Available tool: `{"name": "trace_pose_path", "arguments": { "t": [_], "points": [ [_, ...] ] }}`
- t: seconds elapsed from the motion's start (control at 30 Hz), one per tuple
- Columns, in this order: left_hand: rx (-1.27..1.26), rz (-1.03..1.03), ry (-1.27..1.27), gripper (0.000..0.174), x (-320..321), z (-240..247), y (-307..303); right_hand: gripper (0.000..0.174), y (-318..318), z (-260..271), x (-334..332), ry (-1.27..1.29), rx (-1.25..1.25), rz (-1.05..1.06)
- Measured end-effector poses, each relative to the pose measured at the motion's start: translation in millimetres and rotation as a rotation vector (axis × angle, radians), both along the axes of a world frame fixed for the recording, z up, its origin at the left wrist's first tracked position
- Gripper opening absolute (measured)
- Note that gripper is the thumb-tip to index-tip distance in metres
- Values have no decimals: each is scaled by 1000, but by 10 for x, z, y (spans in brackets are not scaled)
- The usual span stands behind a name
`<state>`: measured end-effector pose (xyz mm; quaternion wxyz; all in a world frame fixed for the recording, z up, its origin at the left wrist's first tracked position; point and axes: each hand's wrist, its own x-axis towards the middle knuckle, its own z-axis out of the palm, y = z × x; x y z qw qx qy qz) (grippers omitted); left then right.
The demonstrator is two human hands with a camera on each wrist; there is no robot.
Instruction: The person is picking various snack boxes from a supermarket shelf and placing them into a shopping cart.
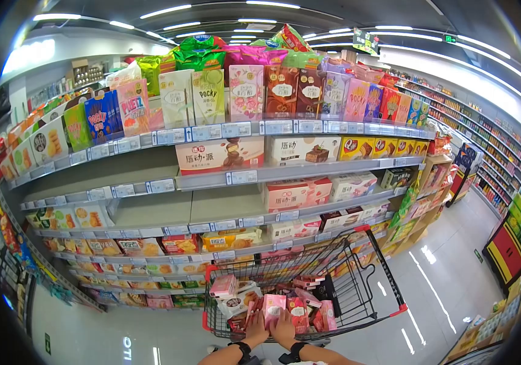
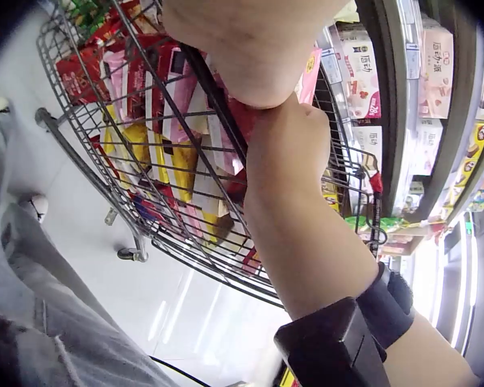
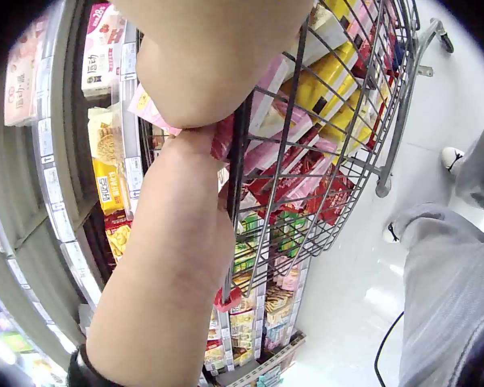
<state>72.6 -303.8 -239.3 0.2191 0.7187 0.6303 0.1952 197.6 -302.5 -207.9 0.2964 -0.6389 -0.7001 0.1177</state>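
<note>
Store shelves (image 1: 227,204) behind; pink box (image 1: 274,302) in cart (image 1: 388,267), touching both hands (image 1: 257,331).

The person's bare left forearm (image 1: 224,356) and right forearm (image 1: 326,356) are angling forward and inward, converging in front of the body. The left hand (image 1: 257,330) and right hand (image 1: 283,329) are working low and close together, backs showing, fingers pointing away. Each wrist is wearing a dark band (image 1: 244,349). How far the fingers are curling is too small to tell.

Supermarket, snack shelves (image 1: 224,202), price labels (image 1: 206,133), shopping cart (image 1: 386,267)
</note>
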Motion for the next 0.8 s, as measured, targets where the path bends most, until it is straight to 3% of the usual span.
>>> {"name": "trace_pose_path", "arguments": {
  "t": [0.27, 0.3, 0.8],
  "points": [
    [-12, 18, -110, 73, -23, 102, -39, 59, -9, 53, -8, 10, -42, -5],
    [0, 25, -116, 75, -26, 124, -45, 55, -6, 59, -20, 10, 106, -6],
    [42, -57, -110, 72, -99, 326, -122, 51, -40, 121, -32, 21, 47, -35]
  ]
}}
